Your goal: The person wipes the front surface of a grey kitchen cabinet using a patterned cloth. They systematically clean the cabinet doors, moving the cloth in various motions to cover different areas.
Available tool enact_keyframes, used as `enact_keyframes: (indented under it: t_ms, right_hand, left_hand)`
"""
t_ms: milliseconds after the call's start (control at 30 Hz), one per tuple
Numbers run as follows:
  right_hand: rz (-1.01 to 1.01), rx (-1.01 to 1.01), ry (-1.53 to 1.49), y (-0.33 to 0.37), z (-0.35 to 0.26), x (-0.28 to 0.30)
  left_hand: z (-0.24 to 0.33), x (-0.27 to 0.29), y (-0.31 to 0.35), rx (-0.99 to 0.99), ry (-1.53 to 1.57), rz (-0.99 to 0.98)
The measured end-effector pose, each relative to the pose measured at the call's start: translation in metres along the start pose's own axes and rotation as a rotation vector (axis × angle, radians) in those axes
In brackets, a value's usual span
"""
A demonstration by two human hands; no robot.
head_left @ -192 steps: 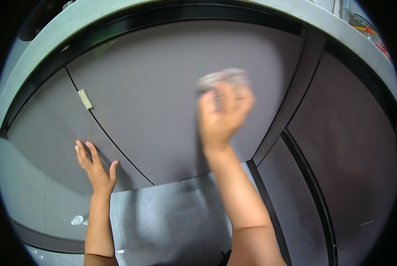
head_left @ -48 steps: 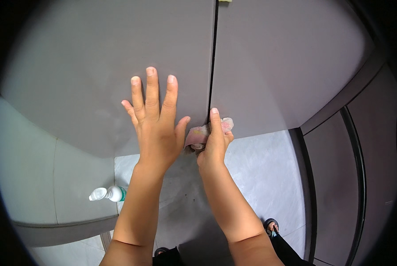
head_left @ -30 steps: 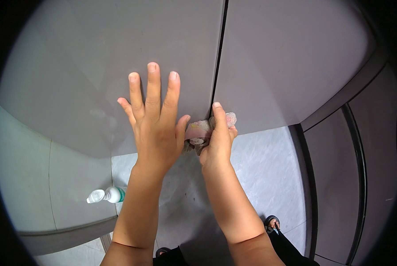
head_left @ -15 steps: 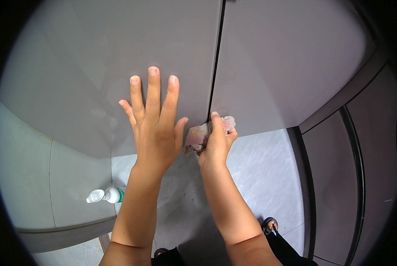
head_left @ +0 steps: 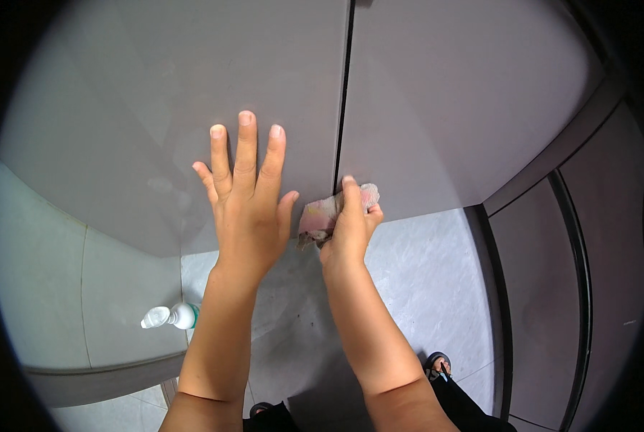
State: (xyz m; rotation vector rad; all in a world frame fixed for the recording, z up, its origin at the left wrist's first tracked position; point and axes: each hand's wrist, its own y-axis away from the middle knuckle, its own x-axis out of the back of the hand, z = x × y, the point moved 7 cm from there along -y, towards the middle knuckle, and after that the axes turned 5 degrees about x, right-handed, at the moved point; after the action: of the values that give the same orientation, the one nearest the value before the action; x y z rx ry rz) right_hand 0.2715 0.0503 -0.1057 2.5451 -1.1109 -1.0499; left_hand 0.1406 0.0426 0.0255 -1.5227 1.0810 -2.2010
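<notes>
Pinkish cloth stretches lengthwise from lower left to upper right.

Crumpled pinkish-grey cloth, at lower edge of grey cabinet doors

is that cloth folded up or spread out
Gathered up, not spread: only short ends of the cloth stick out beside the right hand.
</notes>
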Motion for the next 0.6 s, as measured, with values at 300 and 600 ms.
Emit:
enact_keyframes:
  t_ms: [300,600]
  right_hand:
    - [0.055,0.060,0.123,-0.002,-0.009,-0.002]
    - [0.070,0.102,0.184,-0.006,-0.007,0.007]
  left_hand:
    - [-0.004,-0.004,0.005,-0.001,-0.051,0.011]
    - [-0.002,-0.006,0.004,-0.012,-0.043,0.028]
